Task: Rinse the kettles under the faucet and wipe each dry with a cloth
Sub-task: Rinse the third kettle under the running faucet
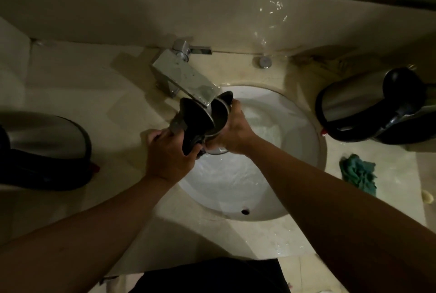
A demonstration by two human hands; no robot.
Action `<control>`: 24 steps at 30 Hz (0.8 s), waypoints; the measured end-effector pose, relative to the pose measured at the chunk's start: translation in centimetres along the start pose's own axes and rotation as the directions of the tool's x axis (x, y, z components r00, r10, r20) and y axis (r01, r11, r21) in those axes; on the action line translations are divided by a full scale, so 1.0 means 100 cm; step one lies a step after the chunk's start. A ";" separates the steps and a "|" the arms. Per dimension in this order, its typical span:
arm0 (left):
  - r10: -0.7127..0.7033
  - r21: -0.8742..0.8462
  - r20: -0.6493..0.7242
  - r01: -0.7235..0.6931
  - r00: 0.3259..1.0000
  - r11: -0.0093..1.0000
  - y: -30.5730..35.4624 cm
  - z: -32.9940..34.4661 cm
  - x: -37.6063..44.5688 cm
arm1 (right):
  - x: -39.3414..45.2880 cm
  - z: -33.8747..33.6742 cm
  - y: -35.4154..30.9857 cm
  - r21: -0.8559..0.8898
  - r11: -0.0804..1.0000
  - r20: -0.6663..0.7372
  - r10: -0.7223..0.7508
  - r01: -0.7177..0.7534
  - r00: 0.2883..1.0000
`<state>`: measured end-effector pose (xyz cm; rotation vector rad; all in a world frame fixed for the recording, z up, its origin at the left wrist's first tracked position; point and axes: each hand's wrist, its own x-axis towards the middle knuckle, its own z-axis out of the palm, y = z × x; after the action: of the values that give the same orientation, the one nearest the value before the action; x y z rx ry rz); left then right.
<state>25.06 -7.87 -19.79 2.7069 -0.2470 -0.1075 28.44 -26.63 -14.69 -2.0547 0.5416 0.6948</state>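
A steel kettle (218, 117) with its black lid (193, 113) flipped open is held over the white sink (304, 137), right under the spout of the chrome faucet (186, 78). My left hand (168, 153) grips its black handle. My right hand (232, 132) wraps the steel body. A second steel kettle (368, 106) with a black lid stands on the counter at the right. A third kettle (44, 151) stands at the left edge. A crumpled green cloth (358, 172) lies on the counter right of the sink.
The beige stone counter (94, 94) surrounds the sink and is wet in front. Water streaks run down the back wall (269, 9) above a round chrome button (264, 62). A mirror edge runs along the top.
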 end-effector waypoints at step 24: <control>0.102 -0.008 -0.099 -0.103 0.990 0.995 -0.005 0.006 -0.002 | 0.003 -0.005 0.003 0.102 0.994 0.046 0.030 -0.034 0.998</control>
<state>24.85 -7.60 -20.58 2.6711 -0.3535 0.0534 28.63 -27.25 -14.80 -1.9342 0.5739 0.7157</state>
